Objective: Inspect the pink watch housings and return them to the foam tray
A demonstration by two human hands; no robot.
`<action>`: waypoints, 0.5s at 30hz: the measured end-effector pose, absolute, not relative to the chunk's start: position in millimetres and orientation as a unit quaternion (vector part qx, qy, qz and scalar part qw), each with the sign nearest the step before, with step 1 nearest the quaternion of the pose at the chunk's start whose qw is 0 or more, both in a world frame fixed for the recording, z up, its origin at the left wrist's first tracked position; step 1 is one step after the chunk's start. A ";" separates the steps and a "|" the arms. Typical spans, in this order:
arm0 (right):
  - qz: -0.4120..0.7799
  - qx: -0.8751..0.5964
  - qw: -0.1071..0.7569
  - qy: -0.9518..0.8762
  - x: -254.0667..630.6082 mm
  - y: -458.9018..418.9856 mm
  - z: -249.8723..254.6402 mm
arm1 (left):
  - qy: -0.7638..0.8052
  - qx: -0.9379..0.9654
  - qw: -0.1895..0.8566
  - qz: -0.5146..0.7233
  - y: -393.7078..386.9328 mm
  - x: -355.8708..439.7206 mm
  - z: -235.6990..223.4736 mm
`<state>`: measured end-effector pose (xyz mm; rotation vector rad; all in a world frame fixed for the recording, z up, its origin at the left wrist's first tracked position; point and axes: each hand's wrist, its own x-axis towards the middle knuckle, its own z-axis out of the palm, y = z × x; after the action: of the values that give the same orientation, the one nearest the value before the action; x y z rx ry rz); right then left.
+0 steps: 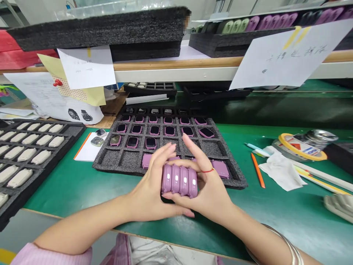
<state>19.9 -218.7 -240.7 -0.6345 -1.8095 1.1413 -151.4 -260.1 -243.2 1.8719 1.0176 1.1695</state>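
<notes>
Between my two hands sits a row of several purple watch cases [179, 180], pressed side by side with their edges facing me. My left hand [147, 191] grips the left end, its thumb stretched below the row. The right hand [211, 187] holds the other end, thumb along the bottom and index finger raised. Just beyond them lies a dark foam tray [128, 159]. Its far rows hold purple-framed watch pieces with black screens [154, 130]. In the near row lie plain purple pieces [220, 168], partly hidden by my hands.
At left stands another foam tray [41, 156] of whitish cases. On the green bench [275, 209] at right are an orange pen [257, 170], a crumpled tissue [282, 170] and a round metal-topped container [300, 145]. A shelf [176, 71] with hanging papers crosses above.
</notes>
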 end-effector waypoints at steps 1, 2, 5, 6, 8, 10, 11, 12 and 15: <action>0.432 -0.251 0.450 -0.741 21.1 -217.7 -241.2 | 0.401 0.686 0.413 0.446 -261.4 -150.7 -239.7; 0.409 -0.246 0.457 -0.751 22.1 -216.5 -241.6 | 0.402 0.640 0.484 0.441 -262.2 -149.8 -236.1; 0.362 -0.219 0.470 -0.775 23.7 -212.4 -242.9 | 0.381 0.524 0.638 0.415 -260.4 -147.8 -226.6; 0.350 -0.206 0.472 -0.782 23.6 -211.2 -243.5 | 0.377 0.510 0.658 0.406 -259.0 -147.4 -224.3; 0.336 -0.184 0.474 -0.793 22.7 -209.4 -244.5 | 0.379 0.508 0.667 0.391 -256.5 -147.1 -221.4; 0.340 -0.174 0.476 -0.792 21.6 -208.8 -244.7 | 0.382 0.507 0.664 0.394 -255.6 -147.0 -220.3; 0.350 -0.172 0.477 -0.788 21.2 -208.7 -244.4 | 0.381 0.505 0.664 0.398 -255.7 -146.9 -220.2; 0.360 -0.170 0.478 -0.783 21.0 -208.8 -244.0 | 0.381 0.503 0.665 0.400 -256.2 -146.8 -220.4; 0.376 -0.165 0.472 -0.780 21.6 -208.9 -242.8 | 0.382 0.502 0.662 0.406 -257.9 -146.8 -222.0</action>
<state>21.6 -208.9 -242.8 -0.4031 -1.9101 0.9218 -146.8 -257.9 -222.0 1.1356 0.8630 0.9173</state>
